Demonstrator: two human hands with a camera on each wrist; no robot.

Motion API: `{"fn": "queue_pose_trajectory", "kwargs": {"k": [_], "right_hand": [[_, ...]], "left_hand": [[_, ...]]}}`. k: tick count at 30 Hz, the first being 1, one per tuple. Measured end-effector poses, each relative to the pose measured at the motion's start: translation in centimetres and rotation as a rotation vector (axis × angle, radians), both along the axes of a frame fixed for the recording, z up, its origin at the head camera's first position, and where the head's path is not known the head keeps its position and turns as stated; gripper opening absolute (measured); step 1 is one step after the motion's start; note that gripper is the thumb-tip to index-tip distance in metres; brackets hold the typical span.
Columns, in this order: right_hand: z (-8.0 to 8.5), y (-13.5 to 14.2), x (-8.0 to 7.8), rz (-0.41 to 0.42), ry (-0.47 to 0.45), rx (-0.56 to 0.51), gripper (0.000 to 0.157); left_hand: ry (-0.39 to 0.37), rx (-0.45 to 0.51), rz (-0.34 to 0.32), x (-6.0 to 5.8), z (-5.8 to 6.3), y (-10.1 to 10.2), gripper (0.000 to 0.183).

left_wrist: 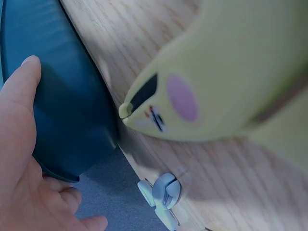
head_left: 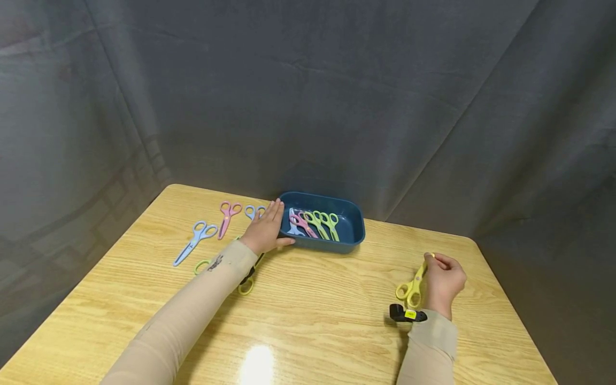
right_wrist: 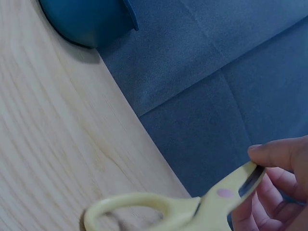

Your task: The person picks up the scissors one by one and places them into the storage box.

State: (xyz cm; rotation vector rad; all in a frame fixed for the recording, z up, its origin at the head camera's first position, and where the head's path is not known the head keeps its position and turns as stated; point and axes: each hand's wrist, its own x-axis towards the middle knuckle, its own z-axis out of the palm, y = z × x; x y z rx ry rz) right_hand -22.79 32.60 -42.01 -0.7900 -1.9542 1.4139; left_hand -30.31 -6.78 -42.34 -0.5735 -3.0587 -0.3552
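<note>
My left hand point(head_left: 264, 229) grips the left end of a dark blue plastic bin point(head_left: 356, 243), its thumb along the outer front wall and its fingers at the rim. Inside the bin lie pink scissors point(head_left: 304, 223), light green scissors point(head_left: 331, 225) and a light blue pair. At the right, my right hand point(head_left: 444, 279) pinches yellow scissors point(head_left: 415, 287) by the blade end, with the handle loops hanging toward the table. Close to the left wrist camera is a yellow-green pair of scissors point(left_wrist: 202, 86) with a pink rivet, partly hidden by the left arm in the head view.
Left of the bin lie pink scissors point(head_left: 226, 218), light blue scissors point(head_left: 194, 243) and another light blue pair point(head_left: 250, 212) partly behind the hand. A green handle loop point(head_left: 201, 266) shows beside the left sleeve. Grey curtains point(head_left: 308, 107) hang behind the wooden table point(head_left: 327, 299).
</note>
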Motion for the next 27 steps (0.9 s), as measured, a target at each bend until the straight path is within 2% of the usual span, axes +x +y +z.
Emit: {"fn": "queue_pose_trajectory", "kwargs": {"k": [7,13,27], "right_hand": [[0.3,-0.3,-0.1,0.037,0.041,-0.094,0.027],[0.2,-0.5,-0.3,0.070,0.088,-0.206,0.023],[0.8,-1.1,-0.4,0.094,0.192,-0.311,0.013]], "left_hand": [[0.018,0.010,-0.002,0.1,0.0,0.0,0.105],[0.013,0.007,0.001,0.0,-0.1,0.0,0.105],[-0.002,0.010,0.001,-0.1,-0.1,0.0,0.106]]}}
